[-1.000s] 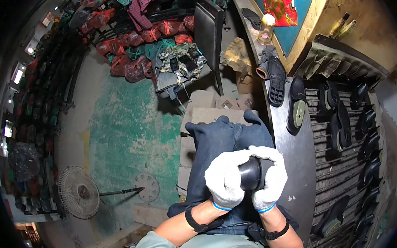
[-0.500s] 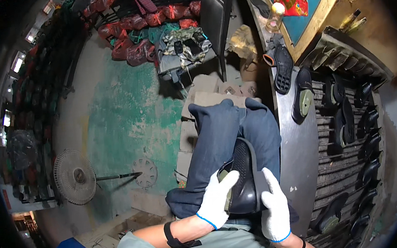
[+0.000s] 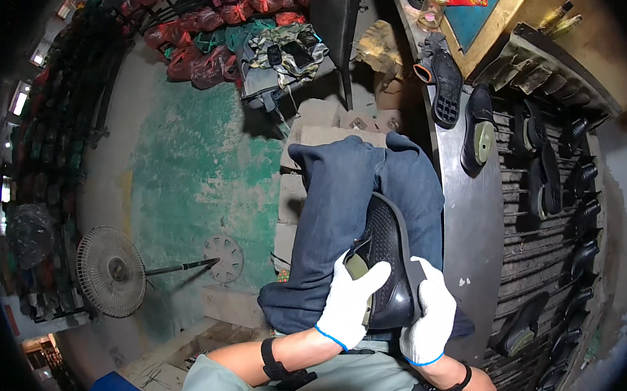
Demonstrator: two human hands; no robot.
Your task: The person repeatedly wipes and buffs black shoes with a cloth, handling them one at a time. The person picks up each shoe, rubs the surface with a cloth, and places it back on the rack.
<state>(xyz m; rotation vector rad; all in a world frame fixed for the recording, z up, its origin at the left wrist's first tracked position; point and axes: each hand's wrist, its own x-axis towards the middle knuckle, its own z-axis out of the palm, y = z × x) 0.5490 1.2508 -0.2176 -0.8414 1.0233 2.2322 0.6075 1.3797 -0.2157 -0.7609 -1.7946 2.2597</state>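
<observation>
Left hand (image 3: 350,298), white-gloved, clamps a black shoe (image 3: 399,280); right hand (image 3: 430,318) grips the sole side!
And that shoe's right over the jeans (image 3: 333,216), between both hands; metal bench (image 3: 474,235) just right, slatted rack (image 3: 525,257) with more shoes (image 3: 529,316) farther right, fan (image 3: 117,270) over on the left.

A black shoe (image 3: 387,245) is held between the hands, the left hand (image 3: 351,302) on its opening side, the right hand (image 3: 429,314) against its sole (image 3: 408,254). It is tipped sideways, sole toward the right hand. Its textured upper stretches beyond both hands; the smooth, glossy end sits between them. A pale green insert (image 3: 357,266) shows in the opening beside the left thumb.
</observation>
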